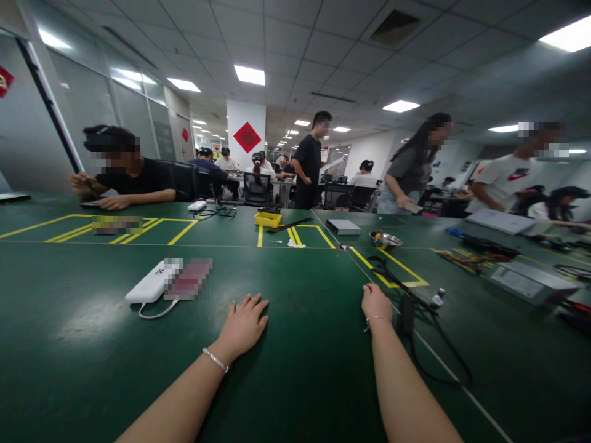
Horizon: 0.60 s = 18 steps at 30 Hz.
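My left hand (244, 325) lies flat on the green table (300, 344) with its fingers stretched out and slightly apart, holding nothing. A thin bracelet circles that wrist. My right hand (376, 303) rests on the table further right, knuckles up and fingers curled under; nothing shows inside it. A bracelet is on this wrist too. A white power bank (153, 282) with a short cable lies to the left of my left hand. Black cables (418, 307) run just to the right of my right hand.
Yellow tape lines mark boxes on the table. Further back stand a yellow tray (268, 218), a grey box (343, 227) and a metal bowl (385, 239). A seated person (122, 175) works at the far left; other people stand and sit behind and at the right.
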Tool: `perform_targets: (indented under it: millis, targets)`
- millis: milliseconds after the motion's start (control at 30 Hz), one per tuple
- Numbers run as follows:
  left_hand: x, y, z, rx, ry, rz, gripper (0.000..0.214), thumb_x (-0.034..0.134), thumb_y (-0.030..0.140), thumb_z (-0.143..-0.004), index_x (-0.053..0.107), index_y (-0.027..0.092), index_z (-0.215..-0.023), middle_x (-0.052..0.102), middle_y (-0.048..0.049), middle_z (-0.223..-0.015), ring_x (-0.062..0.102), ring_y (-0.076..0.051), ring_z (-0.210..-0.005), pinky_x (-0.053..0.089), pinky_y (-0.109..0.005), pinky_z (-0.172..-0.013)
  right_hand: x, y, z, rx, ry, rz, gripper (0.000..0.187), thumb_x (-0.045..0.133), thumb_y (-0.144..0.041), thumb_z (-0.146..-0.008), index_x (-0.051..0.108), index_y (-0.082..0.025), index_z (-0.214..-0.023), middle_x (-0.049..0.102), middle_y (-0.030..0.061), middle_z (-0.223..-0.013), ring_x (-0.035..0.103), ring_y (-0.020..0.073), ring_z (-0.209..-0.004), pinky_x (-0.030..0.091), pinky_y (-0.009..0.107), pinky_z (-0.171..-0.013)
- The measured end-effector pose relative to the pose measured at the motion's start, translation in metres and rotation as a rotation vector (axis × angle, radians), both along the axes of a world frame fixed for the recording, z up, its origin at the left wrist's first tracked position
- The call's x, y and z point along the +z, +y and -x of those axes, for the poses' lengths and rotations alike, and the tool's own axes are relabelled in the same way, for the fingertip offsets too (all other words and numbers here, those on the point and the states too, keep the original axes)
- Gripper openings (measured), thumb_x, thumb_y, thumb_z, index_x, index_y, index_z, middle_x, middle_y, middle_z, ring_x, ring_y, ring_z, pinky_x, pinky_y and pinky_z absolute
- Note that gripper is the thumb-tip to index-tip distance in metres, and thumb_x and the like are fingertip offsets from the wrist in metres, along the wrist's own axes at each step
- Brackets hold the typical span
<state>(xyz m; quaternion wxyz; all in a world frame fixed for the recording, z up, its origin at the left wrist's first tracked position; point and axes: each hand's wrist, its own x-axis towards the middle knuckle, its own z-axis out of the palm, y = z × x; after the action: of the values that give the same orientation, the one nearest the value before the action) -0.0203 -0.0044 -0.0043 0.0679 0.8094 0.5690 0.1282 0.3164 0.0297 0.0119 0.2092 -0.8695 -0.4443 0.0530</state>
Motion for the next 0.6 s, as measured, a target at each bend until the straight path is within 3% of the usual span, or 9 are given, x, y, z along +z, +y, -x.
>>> perform_targets:
  millis: [167,600]
  targets:
    - [0.001,-0.0003,0.0005,0.0,0.001,0.011,0.044,0.025,0.04,-0.079,0.035,0.028,-0.12,0.03,-0.0033,-0.131,0.02,-0.025,-0.122,0.014,-0.051,-0.095,-0.0016,0.0006,-0.0014,0.012,-0.03,-0.01,0.035,0.026,-0.035,-0.079,0.051,-0.022,-0.1,0.059,0.0071,-0.091,0.053,0.0229,-0.083,0.04,0.029,-0.06]
    - [0.0028,-0.0014,0.0,-0.001,0.004,0.014,0.043,0.027,0.039,-0.079,0.036,0.027,-0.12,0.031,-0.0039,-0.131,0.02,-0.025,-0.121,0.014,-0.051,-0.095,-0.0013,0.0036,0.0026,0.031,-0.065,-0.103,0.032,0.039,-0.028,-0.073,0.053,-0.016,-0.099,0.055,0.0087,-0.098,0.051,0.0197,-0.089,0.04,0.029,-0.076]
